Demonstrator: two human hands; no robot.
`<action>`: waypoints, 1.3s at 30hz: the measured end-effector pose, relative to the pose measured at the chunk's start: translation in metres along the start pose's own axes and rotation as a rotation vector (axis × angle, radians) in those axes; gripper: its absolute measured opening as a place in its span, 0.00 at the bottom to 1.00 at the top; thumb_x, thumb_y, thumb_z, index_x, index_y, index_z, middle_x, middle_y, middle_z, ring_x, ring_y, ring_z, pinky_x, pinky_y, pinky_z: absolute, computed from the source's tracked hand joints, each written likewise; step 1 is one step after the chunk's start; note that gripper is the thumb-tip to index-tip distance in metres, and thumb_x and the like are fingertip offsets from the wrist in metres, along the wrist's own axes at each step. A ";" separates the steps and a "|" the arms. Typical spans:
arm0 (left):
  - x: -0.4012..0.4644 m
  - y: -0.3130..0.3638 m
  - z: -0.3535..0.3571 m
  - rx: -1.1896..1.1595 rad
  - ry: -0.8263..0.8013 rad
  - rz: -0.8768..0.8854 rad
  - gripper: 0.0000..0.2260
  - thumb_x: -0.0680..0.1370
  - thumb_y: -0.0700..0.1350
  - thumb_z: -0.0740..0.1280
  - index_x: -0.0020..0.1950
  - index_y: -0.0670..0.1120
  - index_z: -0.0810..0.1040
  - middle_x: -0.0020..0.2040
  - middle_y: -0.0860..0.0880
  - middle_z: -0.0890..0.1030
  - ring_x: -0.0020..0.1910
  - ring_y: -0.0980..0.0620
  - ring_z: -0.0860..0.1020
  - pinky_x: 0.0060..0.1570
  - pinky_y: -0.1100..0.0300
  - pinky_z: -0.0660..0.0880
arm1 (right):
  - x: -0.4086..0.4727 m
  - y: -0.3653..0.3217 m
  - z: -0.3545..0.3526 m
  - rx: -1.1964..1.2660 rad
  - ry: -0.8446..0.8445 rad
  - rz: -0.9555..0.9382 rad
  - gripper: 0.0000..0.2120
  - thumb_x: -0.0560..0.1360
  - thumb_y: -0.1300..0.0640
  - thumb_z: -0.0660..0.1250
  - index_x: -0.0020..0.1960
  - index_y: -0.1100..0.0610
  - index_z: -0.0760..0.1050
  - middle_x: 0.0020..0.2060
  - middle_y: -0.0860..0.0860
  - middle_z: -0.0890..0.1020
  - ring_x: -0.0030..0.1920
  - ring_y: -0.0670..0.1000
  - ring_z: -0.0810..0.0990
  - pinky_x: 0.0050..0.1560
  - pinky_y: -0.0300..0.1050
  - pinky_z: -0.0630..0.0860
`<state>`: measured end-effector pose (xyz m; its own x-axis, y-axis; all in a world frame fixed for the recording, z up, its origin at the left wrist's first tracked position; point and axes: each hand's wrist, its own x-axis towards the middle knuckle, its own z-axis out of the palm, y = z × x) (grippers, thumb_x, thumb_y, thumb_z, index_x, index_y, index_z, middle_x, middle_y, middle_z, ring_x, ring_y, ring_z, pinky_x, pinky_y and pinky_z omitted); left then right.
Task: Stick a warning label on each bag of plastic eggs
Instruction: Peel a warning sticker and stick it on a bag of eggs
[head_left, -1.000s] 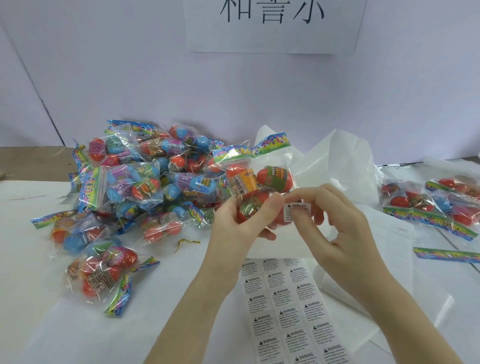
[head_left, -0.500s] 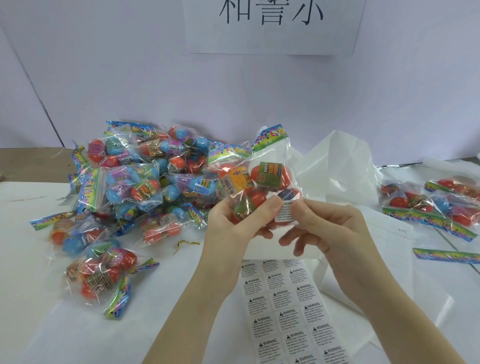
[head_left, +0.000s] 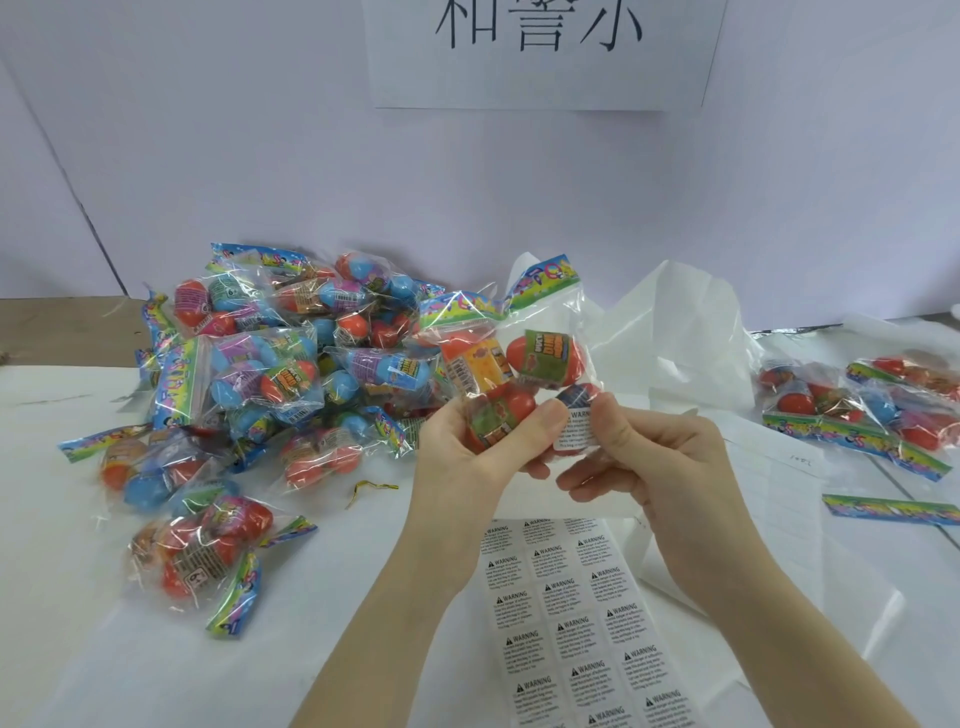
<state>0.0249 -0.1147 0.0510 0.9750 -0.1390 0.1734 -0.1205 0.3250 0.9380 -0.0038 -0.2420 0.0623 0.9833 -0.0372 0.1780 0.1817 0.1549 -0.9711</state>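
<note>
One label going on, many bags left.

Nearest, the white sheet of warning labels lies on the worktop. Above it, the left hand has its grip closed on the clear plastic bag of red eggs; the right hand pinches the small white label onto it. Far left, the heap of colourful egg bags seems unlabelled.

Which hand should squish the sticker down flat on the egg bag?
Probably the right hand: its thumb already lies on the warning label, while the left hand is busy gripping the bag of plastic eggs.

White table: egg bags, label sheet, tissue paper.
</note>
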 end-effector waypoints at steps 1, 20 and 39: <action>0.000 0.000 0.000 0.001 0.000 0.001 0.01 0.64 0.44 0.73 0.33 0.48 0.82 0.29 0.51 0.80 0.27 0.56 0.75 0.29 0.67 0.73 | 0.000 0.000 0.000 0.011 0.006 0.010 0.14 0.64 0.47 0.65 0.34 0.54 0.85 0.29 0.53 0.84 0.26 0.49 0.80 0.27 0.36 0.75; -0.001 0.002 0.002 -0.031 -0.034 -0.050 0.02 0.67 0.46 0.76 0.35 0.51 0.84 0.31 0.51 0.80 0.27 0.57 0.75 0.30 0.67 0.74 | 0.001 0.004 0.002 -0.004 0.053 -0.036 0.17 0.68 0.48 0.61 0.33 0.55 0.84 0.28 0.54 0.83 0.28 0.50 0.81 0.29 0.37 0.76; 0.000 -0.001 0.000 0.095 0.027 0.006 0.16 0.54 0.47 0.75 0.37 0.42 0.77 0.27 0.52 0.79 0.24 0.58 0.75 0.29 0.68 0.73 | -0.001 0.003 0.002 -0.049 0.053 -0.022 0.13 0.67 0.49 0.65 0.36 0.56 0.85 0.30 0.57 0.84 0.32 0.50 0.83 0.32 0.36 0.77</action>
<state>0.0251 -0.1150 0.0505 0.9788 -0.1113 0.1720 -0.1422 0.2351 0.9615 -0.0039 -0.2395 0.0595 0.9771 -0.0927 0.1916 0.2010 0.1051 -0.9739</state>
